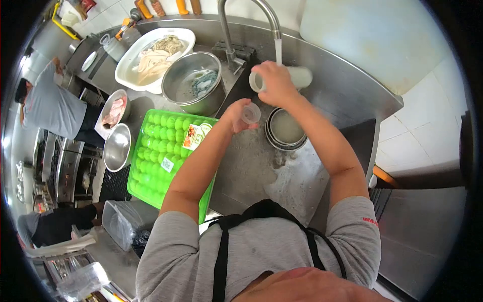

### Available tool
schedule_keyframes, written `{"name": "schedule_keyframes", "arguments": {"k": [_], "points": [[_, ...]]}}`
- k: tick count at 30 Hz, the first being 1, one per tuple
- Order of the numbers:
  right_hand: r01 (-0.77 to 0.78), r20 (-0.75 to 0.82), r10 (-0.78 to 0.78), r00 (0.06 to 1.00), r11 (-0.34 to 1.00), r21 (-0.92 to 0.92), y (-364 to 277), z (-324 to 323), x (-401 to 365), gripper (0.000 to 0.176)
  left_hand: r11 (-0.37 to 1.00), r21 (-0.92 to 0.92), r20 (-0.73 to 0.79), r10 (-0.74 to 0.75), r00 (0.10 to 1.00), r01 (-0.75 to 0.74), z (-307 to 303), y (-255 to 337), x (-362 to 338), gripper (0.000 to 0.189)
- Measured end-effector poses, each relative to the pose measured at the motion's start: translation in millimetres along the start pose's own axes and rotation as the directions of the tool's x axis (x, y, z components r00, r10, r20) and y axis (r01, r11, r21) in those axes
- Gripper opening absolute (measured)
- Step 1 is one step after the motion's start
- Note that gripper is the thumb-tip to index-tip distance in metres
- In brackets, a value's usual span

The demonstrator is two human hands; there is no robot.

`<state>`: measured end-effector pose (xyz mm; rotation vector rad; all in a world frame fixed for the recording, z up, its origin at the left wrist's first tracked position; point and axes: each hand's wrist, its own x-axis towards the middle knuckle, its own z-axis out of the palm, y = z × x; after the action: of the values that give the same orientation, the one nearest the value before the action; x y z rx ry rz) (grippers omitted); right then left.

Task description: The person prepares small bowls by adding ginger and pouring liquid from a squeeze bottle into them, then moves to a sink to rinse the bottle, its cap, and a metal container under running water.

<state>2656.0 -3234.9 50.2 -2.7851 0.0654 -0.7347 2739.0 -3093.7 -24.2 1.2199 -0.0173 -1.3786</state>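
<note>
My left hand point(237, 117) is closed around a small clear plastic cup point(250, 114), held over the steel sink point(241, 163). Farther back, my right hand point(275, 83) grips a pale cylindrical container point(302, 77) that is tipped on its side, its rim facing left. Water runs from the curved tap point(274, 22) onto the container and hand. Below my right forearm, round metal bowls point(287, 130), nested together and holding cloudy liquid, sit in the sink. Foamy water spreads near them.
Left of the sink lie a bright green egg tray pack point(156, 146), a steel pot point(176, 83) with a scrubber, and a white tub point(131, 55) with cloths. Steel bowls point(117, 146) stand beyond. A lined bin point(118, 221) is at lower left. Two other people point(60, 103) are in the kitchen.
</note>
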Motion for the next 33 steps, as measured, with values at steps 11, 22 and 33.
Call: {"name": "schedule_keyframes", "arguments": {"k": [11,22,33], "points": [[0.325,0.540,0.404,0.738,0.489,-0.810,-27.4,-19.5,-17.7,0.039,0.807,-0.590,0.228,0.195,0.954,-0.024,76.2,-25.5,78.0,0.037],[-0.480,0.081,0.492,0.867,0.781,0.400,32.5,17.1,-40.3,0.074,0.130,0.749,0.205,0.887,0.414,-0.649,107.5,73.2,30.2,0.016],[-0.391,-0.201,0.531,0.823,0.787,0.478,25.6,3.7,8.6,0.058,0.923,0.118,-0.167,0.383,0.909,-0.367,36.8,43.1,-19.9,0.031]]}}
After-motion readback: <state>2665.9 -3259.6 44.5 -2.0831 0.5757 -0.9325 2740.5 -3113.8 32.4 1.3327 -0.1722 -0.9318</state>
